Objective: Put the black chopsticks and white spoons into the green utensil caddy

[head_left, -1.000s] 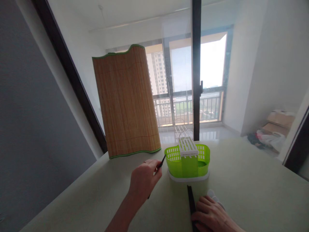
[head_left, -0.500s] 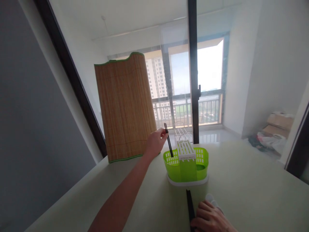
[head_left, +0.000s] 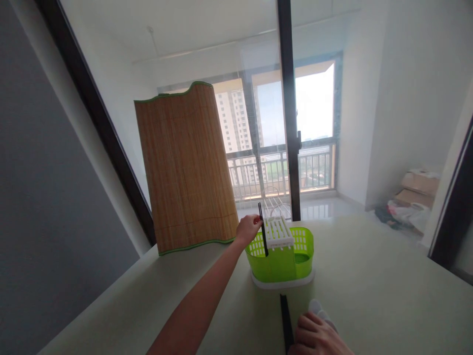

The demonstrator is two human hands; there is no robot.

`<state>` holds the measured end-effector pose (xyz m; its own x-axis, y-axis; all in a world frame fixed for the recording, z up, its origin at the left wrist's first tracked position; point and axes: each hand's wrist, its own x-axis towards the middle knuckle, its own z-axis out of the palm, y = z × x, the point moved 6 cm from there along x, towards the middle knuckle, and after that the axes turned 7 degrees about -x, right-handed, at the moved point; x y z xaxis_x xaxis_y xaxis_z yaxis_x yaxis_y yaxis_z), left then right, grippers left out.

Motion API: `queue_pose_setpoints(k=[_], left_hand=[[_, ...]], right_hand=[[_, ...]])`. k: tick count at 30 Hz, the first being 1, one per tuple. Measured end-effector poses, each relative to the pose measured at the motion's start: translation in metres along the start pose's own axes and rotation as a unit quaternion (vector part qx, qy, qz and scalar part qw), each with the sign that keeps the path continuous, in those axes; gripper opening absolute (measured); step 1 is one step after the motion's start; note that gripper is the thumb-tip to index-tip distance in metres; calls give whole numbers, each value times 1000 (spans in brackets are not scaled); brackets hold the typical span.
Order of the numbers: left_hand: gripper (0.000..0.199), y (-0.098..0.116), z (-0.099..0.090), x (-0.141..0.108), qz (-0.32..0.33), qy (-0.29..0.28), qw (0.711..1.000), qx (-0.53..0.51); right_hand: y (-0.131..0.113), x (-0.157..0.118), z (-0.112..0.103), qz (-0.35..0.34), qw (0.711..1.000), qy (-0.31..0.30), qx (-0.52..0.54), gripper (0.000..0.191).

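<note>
left hand [head_left: 249, 228] pinches two chopsticks [head_left: 264, 240] reaching into one basket [head_left: 283, 268], right hand [head_left: 315, 336] grips one black bundle [head_left: 285, 318].

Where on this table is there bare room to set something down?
The table has a bare patch right of the green basket and right hand, another between the bamboo mat and left arm. Crowded spots: the basket's left side, where the left hand holds black chopsticks, and its front, with more chopsticks by the right hand.

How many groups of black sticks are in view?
2: one black stick group in the left grip, extending into the bright green plastic basket; another black stick group at the right grip. Others may be hidden.
</note>
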<state>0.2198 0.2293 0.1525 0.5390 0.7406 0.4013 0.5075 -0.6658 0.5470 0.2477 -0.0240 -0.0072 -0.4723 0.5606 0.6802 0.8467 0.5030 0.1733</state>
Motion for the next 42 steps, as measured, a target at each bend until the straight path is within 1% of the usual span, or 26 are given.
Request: queue_pose_setpoints(k=[2, 5, 7, 9, 10, 11, 12, 15, 17, 19, 21, 24, 28, 31, 34, 39, 42], left_hand=[[24, 1, -3, -1, 8, 8, 1000, 11], [36, 7, -15, -12, 24, 44, 998, 25], [37, 12, -26, -30, 32, 77, 996, 29], [33, 17, -32, -56, 39, 101, 994, 21], [29, 19, -32, -72, 42, 100, 994, 14], [26, 21, -28, -89, 44, 88, 995, 7], [23, 21, -21, -105, 45, 65, 997, 1], [17, 17, 14, -149, 33, -48, 998, 7], [16, 10, 40, -170, 21, -123, 992, 22], [20, 3, 60, -183, 7, -179, 983, 38], [27, -2, 72, -189, -6, -208, 977, 53], [29, -6, 77, -189, -28, -225, 971, 76], [31, -7, 74, -184, -53, -256, 957, 122], [32, -8, 70, -182, -53, -289, 938, 183], [30, -12, 65, -178, -54, -303, 925, 222], [26, -20, 61, -178, -51, -312, 917, 244], [25, -20, 52, -180, -57, -302, 924, 228]], right_hand=[[0, -2, 2, 1, 1000, -11, -1, 38], [0, -3, 2, 15, 999, -38, 1, 33], [0, -1, -3, 39, 997, -58, 14, 31], [-1, 2, -9, 68, 994, -81, 37, 28], [-2, 3, -12, 80, 991, -96, 47, 26], [-2, 5, -15, 89, 988, -111, 54, 23], [-3, 7, -17, 95, 986, -126, 59, 21], [-5, 10, -24, 97, 978, -165, 77, 14], [-5, 11, -27, 98, 975, -177, 94, 13], [-5, 11, -29, 103, 972, -182, 103, 13], [-4, 10, -30, 106, 972, -184, 102, 13], [-4, 10, -29, 105, 972, -184, 99, 12], [-3, 10, -27, 110, 971, -182, 105, 14], [-3, 9, -26, 111, 970, -179, 117, 13], [-3, 7, -26, 114, 968, -187, 124, 12], [-3, 5, -25, 120, 968, -184, 121, 12], [-2, 5, -24, 122, 969, -182, 118, 12]])
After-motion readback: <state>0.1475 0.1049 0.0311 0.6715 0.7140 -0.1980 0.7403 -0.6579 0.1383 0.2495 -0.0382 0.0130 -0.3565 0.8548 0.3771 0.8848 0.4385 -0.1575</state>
